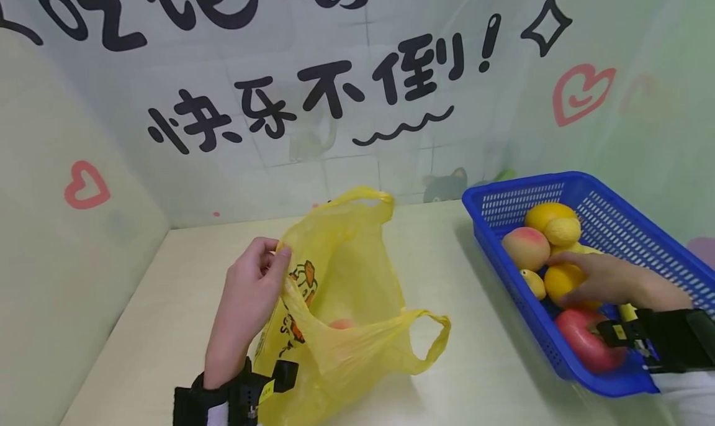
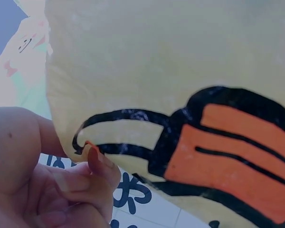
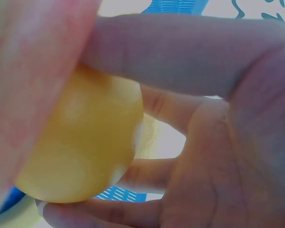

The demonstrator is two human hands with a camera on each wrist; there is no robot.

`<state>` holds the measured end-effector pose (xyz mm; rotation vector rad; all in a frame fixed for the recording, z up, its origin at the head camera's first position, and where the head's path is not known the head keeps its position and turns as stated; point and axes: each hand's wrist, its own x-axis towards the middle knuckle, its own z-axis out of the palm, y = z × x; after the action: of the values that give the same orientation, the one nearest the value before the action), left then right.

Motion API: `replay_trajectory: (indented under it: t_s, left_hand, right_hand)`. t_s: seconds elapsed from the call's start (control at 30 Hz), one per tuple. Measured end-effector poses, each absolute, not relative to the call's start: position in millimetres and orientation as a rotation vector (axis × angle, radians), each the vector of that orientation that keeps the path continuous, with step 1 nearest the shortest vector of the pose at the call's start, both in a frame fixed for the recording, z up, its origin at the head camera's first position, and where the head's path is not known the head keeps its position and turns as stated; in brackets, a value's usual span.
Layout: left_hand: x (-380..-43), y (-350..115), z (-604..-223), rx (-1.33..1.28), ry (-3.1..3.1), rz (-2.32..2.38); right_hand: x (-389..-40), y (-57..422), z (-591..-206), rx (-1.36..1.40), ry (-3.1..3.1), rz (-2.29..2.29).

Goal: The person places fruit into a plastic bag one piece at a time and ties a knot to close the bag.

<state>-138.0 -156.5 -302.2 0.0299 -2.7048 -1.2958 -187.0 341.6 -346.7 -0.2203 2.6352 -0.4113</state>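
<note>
My left hand (image 1: 254,283) pinches the left rim of a yellow plastic bag (image 1: 357,258) between thumb and fingers. In the left wrist view the bag's printed side (image 2: 133,61) fills most of the picture. The bag stands with its mouth spread, and a pinkish round thing (image 1: 342,323) shows partly inside it. Over in the blue basket (image 1: 497,271), my right hand (image 1: 609,280) has its fingers curled round an orange (image 1: 561,282). The right wrist view shows the orange (image 3: 85,137) between thumb and fingers, with a blurred reddish surface covering its left part.
Around the orange in the basket lie a peach (image 1: 526,249), a red pomegranate-like fruit (image 1: 589,342), a small yellow fruit (image 1: 533,284), a lemon-like fruit (image 1: 562,231) and a larger yellow fruit (image 1: 550,215). A printed backdrop (image 1: 335,159) rises behind the pale table (image 1: 167,326).
</note>
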Motion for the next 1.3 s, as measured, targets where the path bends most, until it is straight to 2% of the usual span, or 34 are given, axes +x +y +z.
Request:
replay_trajectory:
  t_s: [0.4, 0.7, 1.1, 1.3]
  left_hand:
    - [-138.1, -157.1, -303.0, 0.029, -2.699, -1.301]
    - [-137.7, -157.1, -303.6, 0.021, -2.695, -1.307]
    - [-137.7, -153.3, -302.9, 0.005, -2.691, -1.291]
    - [-137.4, -152.0, -303.0, 0.015, -2.697, -1.297]
  right_hand:
    - [-179.0, 323.2, -335.0, -0.356, 2.86, -0.373]
    - [-171.7, 306.6, -318.8, -0.353, 3.059, -0.277]
    - [-151.2, 267.0, -295.1, -0.517, 3.223, -0.498]
    - [-138.0, 239.6, -284.5, -0.771, 3.213, -0.729]
